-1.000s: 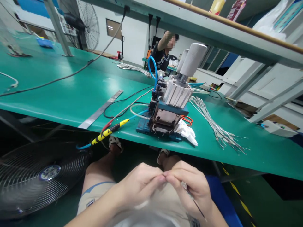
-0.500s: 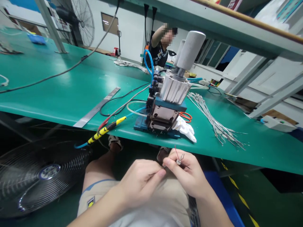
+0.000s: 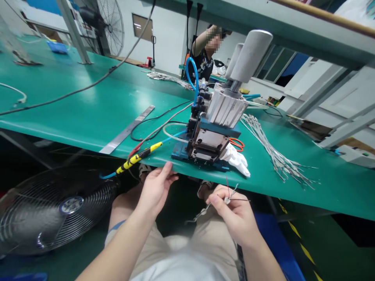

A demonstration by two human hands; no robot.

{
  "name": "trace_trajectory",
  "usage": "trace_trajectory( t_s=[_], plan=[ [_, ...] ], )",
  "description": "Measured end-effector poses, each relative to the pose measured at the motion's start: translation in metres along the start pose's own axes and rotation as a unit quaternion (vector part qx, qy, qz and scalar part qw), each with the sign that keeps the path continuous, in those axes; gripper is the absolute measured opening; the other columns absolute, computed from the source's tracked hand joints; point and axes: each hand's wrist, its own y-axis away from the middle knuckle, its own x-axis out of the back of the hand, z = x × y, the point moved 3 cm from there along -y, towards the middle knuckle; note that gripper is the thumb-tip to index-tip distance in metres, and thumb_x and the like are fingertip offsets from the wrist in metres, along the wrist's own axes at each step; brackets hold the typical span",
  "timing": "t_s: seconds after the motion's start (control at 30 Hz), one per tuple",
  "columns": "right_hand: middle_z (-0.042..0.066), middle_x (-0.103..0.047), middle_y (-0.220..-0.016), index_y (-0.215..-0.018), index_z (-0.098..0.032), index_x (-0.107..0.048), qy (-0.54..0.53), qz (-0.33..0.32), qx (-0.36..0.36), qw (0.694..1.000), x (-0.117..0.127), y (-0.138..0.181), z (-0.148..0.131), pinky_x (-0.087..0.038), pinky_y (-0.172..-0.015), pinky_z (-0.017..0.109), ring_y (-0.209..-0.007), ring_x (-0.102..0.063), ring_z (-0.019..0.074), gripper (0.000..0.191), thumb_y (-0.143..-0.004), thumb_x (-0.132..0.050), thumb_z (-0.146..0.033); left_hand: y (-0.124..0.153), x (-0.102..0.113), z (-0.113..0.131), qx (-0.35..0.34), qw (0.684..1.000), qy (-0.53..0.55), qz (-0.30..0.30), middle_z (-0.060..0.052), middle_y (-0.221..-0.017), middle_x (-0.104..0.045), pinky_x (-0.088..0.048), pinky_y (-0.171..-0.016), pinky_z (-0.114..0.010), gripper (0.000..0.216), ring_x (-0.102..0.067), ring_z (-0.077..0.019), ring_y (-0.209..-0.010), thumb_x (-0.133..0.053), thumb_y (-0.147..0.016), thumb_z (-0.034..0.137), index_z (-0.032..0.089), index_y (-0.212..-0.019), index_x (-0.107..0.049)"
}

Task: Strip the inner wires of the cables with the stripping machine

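Head view: from far off, I see the little wires (image 3: 227, 200) low in the frame, just right of the middle, pinched between the thumb and fingers of the right hand (image 3: 231, 212). They make a slanted line, from a thin tail (image 3: 191, 221) at the lower left up to a fan of ends at the upper right. A red end (image 3: 227, 182) points up and a black end (image 3: 243, 200) points right. The left hand (image 3: 155, 191) is well apart, near the front edge of the worktop (image 3: 70, 121). From there, the wires lie to the right and a bit lower in the frame. The right hand is the near one, since it has them. The left hand is half curled; I cannot tell if its fingers have anything in them, or if it touches the worktop. The machine (image 3: 209, 144) sits above the gap between the two hands. Half a second ago, the hands were close together. Now the left hand has gone up and left, and the tail shows. The machine is a bit more to the right, so I think the head turned a little
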Motion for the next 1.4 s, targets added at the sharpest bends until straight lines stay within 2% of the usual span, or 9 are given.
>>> trace_trajectory(
  t_s=[0.27, 0.5, 0.63, 0.7, 0.77, 0.87, 0.97, 1.2, 1.4],
  plan=[
    [0.003, -0.064, -0.070, -0.073, -0.019, -0.071, -0.031, -0.020, -0.014, 0.999, -0.008, 0.003, -0.003, -0.042, -0.061, 0.028, -0.065, -0.055, 0.0162, 0.027, -0.094, -0.066, -0.034, -0.006, 0.002, -0.017, -0.048, 0.998, 0.039, 0.005, -0.001, -0.061, -0.067, -0.050, -0.067, -0.024, 0.043, -0.060, -0.0114, -0.061, -0.095, -0.054, 0.048, 0.013, -0.059, -0.070],
    [0.003, -0.063, -0.069, -0.072, -0.018, -0.071, -0.019, -0.029, -0.021, 0.999, -0.009, 0.005, -0.008, -0.038, -0.056, 0.028, -0.061, -0.051, 0.0156, 0.030, -0.093, -0.068, -0.040, 0.002, 0.002, -0.013, -0.017, 0.999, 0.035, -0.029, -0.003, -0.070, -0.070, -0.052, -0.070, -0.028, 0.040, -0.063, -0.0154, -0.071, -0.088, -0.066, 0.052, 0.015, -0.072, -0.072],
    [0.003, -0.062, -0.069, -0.070, -0.018, -0.069, -0.009, -0.005, -0.017, 1.000, -0.004, 0.003, -0.010, -0.039, -0.056, 0.028, -0.064, -0.054, 0.0171, 0.031, -0.092, -0.068, -0.040, 0.038, 0.010, -0.010, 0.039, 0.977, -0.110, -0.179, -0.017, -0.094, -0.075, -0.052, -0.075, -0.037, 0.055, -0.068, -0.0265, -0.087, -0.060, -0.089, 0.062, 0.011, -0.098, -0.078],
    [0.002, -0.059, -0.066, -0.067, -0.019, -0.066, -0.009, 0.004, -0.020, 1.000, -0.004, 0.001, -0.010, -0.038, -0.056, 0.028, -0.062, -0.052, 0.0160, 0.032, -0.092, -0.069, -0.039, 0.060, 0.007, -0.007, -0.034, 0.924, -0.249, -0.289, -0.015, -0.108, -0.074, -0.049, -0.088, -0.037, 0.044, -0.065, -0.0268, -0.101, -0.064, -0.090, 0.051, 0.017, -0.116, -0.074],
    [0.000, -0.057, -0.064, -0.067, -0.019, -0.065, -0.016, -0.001, -0.025, 1.000, -0.005, -0.002, -0.011, -0.038, -0.056, 0.028, -0.060, -0.049, 0.0148, 0.031, -0.091, -0.069, -0.037, 0.076, -0.001, -0.004, -0.123, 0.876, -0.329, -0.330, -0.011, -0.110, -0.071, -0.047, -0.092, -0.036, 0.045, -0.062, -0.0261, -0.102, -0.079, -0.079, 0.041, 0.022, -0.120, -0.071],
    [-0.001, -0.056, -0.063, -0.066, -0.018, -0.064, -0.007, -0.014, -0.026, 1.000, -0.010, -0.007, -0.013, -0.037, -0.056, 0.028, -0.058, -0.048, 0.0139, 0.031, -0.092, -0.067, -0.034, 0.085, -0.018, -0.003, -0.180, 0.860, -0.374, -0.296, -0.005, -0.082, -0.066, -0.047, -0.073, -0.029, 0.018, -0.060, -0.0191, -0.079, -0.074, -0.085, 0.035, 0.019, -0.092, -0.073],
    [-0.001, -0.055, -0.061, -0.062, -0.018, -0.062, 0.011, -0.009, -0.030, 0.999, -0.009, -0.012, -0.017, -0.037, -0.054, 0.027, -0.056, -0.048, 0.0132, 0.032, -0.091, -0.067, -0.033, 0.084, -0.031, -0.005, -0.158, 0.873, -0.371, -0.275, -0.003, -0.066, -0.060, -0.042, -0.061, -0.026, 0.037, -0.056, -0.0151, -0.064, -0.057, -0.097, 0.034, 0.016, -0.066, -0.066],
    [0.001, -0.063, -0.061, -0.063, -0.018, -0.065, -0.009, -0.015, -0.056, 0.998, -0.001, -0.023, -0.022, -0.039, -0.051, 0.025, -0.056, -0.051, 0.0136, 0.029, -0.088, -0.070, -0.033, 0.083, -0.034, -0.003, -0.084, 0.916, -0.296, -0.260, -0.004, -0.070, -0.070, -0.047, -0.063, -0.023, 0.033, -0.062, -0.0139, -0.065, -0.057, -0.098, 0.035, 0.016, -0.075, -0.072],
    [0.003, -0.072, -0.069, -0.071, -0.018, -0.075, -0.163, 0.001, -0.107, 0.981, -0.003, -0.025, -0.009, -0.042, -0.049, 0.022, -0.054, -0.055, 0.0109, 0.019, -0.078, -0.082, -0.033, 0.086, -0.042, 0.001, -0.089, 0.934, -0.270, -0.215, -0.003, -0.064, -0.070, -0.048, -0.060, -0.020, 0.033, -0.061, -0.0114, -0.058, -0.060, -0.097, 0.033, 0.016, -0.070, -0.069]
  ],
)
